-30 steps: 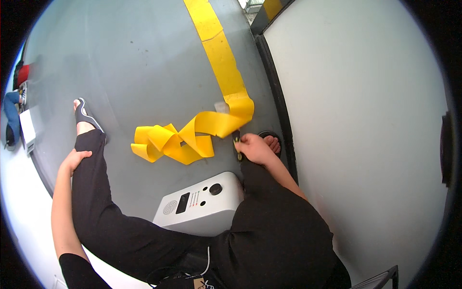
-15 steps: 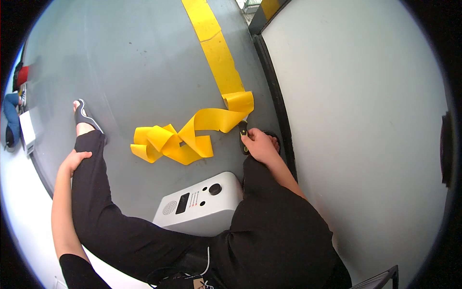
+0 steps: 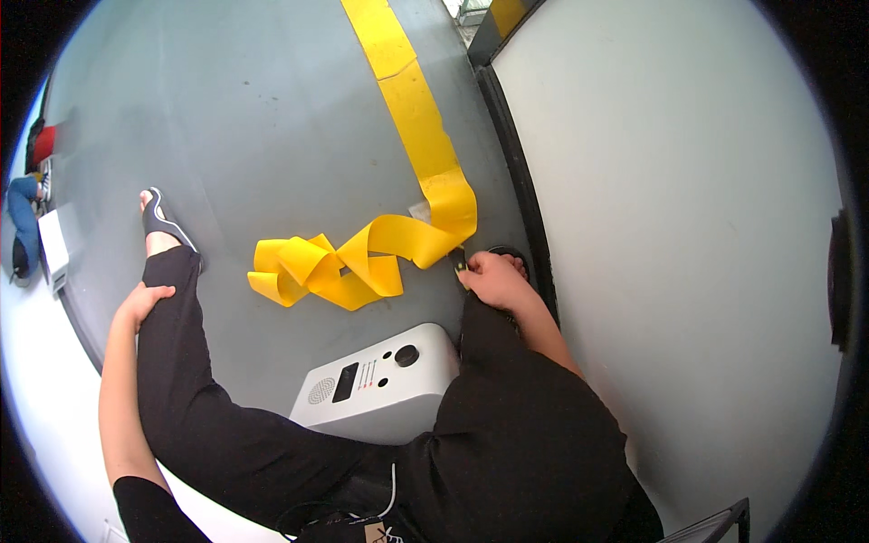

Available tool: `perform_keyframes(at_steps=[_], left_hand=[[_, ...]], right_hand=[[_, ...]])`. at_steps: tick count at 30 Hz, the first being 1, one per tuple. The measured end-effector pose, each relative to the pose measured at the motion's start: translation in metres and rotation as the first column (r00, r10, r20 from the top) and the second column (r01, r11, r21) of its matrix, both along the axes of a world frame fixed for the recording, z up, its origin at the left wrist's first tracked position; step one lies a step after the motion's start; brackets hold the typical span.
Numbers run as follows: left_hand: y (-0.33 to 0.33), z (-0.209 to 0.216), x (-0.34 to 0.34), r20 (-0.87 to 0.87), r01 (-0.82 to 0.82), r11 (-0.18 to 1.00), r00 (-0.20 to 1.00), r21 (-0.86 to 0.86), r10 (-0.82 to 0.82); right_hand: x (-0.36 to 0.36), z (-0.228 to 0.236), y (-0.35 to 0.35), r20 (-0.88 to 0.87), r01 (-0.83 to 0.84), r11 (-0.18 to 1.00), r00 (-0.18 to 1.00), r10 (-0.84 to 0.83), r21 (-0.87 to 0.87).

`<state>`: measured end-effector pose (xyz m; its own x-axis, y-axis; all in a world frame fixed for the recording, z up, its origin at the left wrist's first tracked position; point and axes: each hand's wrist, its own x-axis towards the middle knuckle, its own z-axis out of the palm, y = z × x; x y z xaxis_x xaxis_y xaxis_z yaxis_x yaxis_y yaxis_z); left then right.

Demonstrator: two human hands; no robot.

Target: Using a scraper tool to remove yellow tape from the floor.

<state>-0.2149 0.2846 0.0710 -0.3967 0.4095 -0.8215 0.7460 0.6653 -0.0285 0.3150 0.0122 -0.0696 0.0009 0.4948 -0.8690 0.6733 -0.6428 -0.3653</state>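
Observation:
My right hand (image 3: 496, 279) is closed round a black-and-yellow bladed hand tool (image 3: 461, 264), low by my right foot. The tool's tip is hidden at the edge of a wide yellow floor tape (image 3: 453, 204). One stretch of the tape lies along the floor; the near part is loose and curls leftward into a twisted heap (image 3: 312, 267). Beside the bend shows a small pale patch (image 3: 420, 211). My left hand (image 3: 138, 305) rests on my left leg near the knee, thumb stretched across the trousers, other fingers partly hidden; it holds no object.
A light-grey box with a black knob (image 3: 406, 356) stands between my legs. To the right rises a pale wall (image 3: 670, 208) with a black base strip (image 3: 518, 172). At the far left are another person's jeans-clad leg (image 3: 23, 217) and a white box (image 3: 54, 244).
The tape's upright curl has dropped into a broader bend nearer me, uncovering the pale patch. My right hand and the tool have shifted slightly toward me. My left hand has stayed put.

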Motion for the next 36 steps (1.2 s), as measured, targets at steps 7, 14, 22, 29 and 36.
perform_keyframes(at_steps=[7,14,22,29,36], left_hand=[[-0.002,0.002,0.001,-0.026,0.013,1.0,1.0,0.007,-0.013],[0.0,0.0,0.006,0.045,0.011,1.0,0.999,-0.008,-0.011],[-0.001,0.005,0.011,-0.014,0.038,0.999,0.999,-0.005,-0.038],[0.0,0.003,-0.004,-0.048,0.069,0.998,0.996,0.011,-0.069],[-0.002,0.009,0.017,-0.024,0.051,0.999,0.998,0.005,-0.051]], right_hand=[[-0.005,-0.038,-0.018,-0.04,0.46,0.865,0.886,-0.462,0.201],[-0.006,-0.066,-0.026,-0.159,0.585,0.804,0.808,-0.567,0.106],[-0.005,-0.036,-0.013,-0.2,0.345,0.935,0.925,-0.324,0.078],[-0.014,-0.059,-0.024,-0.283,0.159,0.981,0.951,-0.121,0.115],[-0.023,-0.037,-0.008,-0.448,0.748,0.641,0.52,-0.728,-0.173]])
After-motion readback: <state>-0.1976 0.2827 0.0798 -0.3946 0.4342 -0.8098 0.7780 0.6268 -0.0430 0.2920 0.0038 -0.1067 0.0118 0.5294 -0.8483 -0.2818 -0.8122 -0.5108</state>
